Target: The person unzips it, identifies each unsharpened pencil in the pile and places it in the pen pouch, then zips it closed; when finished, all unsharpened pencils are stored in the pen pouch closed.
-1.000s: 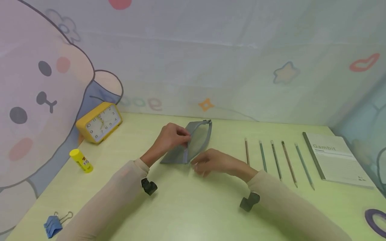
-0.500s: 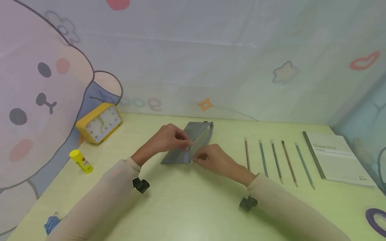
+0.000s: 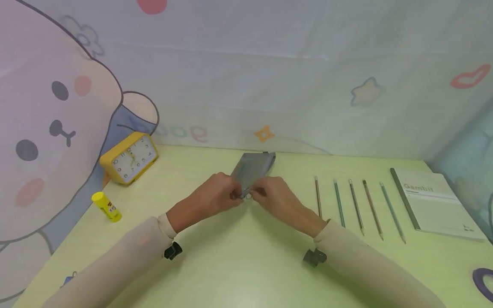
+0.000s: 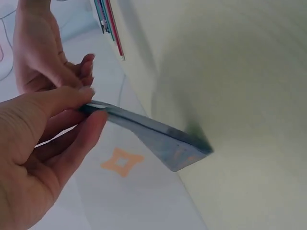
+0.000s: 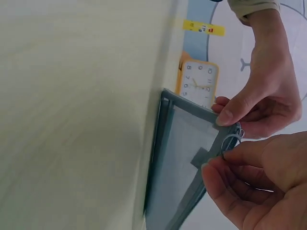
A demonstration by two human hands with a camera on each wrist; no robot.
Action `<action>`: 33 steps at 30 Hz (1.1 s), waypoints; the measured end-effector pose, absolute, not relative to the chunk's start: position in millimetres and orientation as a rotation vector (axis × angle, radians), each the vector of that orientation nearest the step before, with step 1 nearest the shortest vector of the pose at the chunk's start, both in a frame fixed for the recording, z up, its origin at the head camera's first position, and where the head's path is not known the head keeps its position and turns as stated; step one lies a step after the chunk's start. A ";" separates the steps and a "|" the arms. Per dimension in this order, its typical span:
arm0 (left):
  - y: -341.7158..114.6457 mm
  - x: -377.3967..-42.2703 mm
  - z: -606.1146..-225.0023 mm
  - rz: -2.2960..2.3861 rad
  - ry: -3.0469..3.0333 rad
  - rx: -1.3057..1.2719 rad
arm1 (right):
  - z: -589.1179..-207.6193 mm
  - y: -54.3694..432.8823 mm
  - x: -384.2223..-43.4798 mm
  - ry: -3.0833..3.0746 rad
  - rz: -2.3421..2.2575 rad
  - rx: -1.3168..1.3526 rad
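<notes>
A grey zippered pouch (image 3: pixel 252 167) with a see-through side stands tilted up off the table in the middle of the head view. My left hand (image 3: pixel 212 196) pinches its near top corner between thumb and fingers. Close beside it, my right hand (image 3: pixel 283 201) pinches the ring-shaped zipper pull (image 5: pixel 231 140) at the end of the zipper. In the left wrist view the pouch's edge (image 4: pixel 158 132) runs out from the thumb and fingertips toward the table. Whether the zipper is fully closed cannot be made out.
Several pencils (image 3: pixel 372 209) lie in a row right of the pouch, then a notebook (image 3: pixel 437 203) and a purple ring (image 3: pixel 481 282). On the left are a yellow clock (image 3: pixel 130 158), a glue stick (image 3: pixel 107 207) and a partly hidden blue binder clip (image 3: pixel 68 280). A printed curtain (image 3: pixel 246 77) hangs behind.
The pouch's mouth has gone from gaping to nearly flat, and its near end is lifted. Both hands have come together at its near corner; my right hand now holds the zipper pull.
</notes>
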State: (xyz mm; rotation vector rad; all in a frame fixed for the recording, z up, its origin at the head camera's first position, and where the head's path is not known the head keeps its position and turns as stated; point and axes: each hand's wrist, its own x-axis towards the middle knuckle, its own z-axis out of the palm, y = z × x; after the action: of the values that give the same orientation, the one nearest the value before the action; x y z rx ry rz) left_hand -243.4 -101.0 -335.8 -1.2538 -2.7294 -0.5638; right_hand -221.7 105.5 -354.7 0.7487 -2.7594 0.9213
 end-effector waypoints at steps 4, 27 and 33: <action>-99.6 -239.4 -339.3 -0.544 -2.572 -1.235 | -352.5 110.3 -225.5 -2.740 0.977 0.706; -126.3 -267.6 -347.6 -0.551 -2.422 -1.217 | -344.2 244.4 -262.1 -2.912 0.760 0.269; -130.8 -286.8 -351.4 -0.367 -2.670 -1.187 | -338.5 230.1 -247.4 -3.154 1.058 0.225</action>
State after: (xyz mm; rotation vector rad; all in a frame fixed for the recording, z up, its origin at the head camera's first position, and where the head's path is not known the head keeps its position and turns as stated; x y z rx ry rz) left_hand -286.8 -130.8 -351.4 -1.1867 -2.6700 -0.3665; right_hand -247.4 230.1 -338.5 0.2255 -3.1537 1.0581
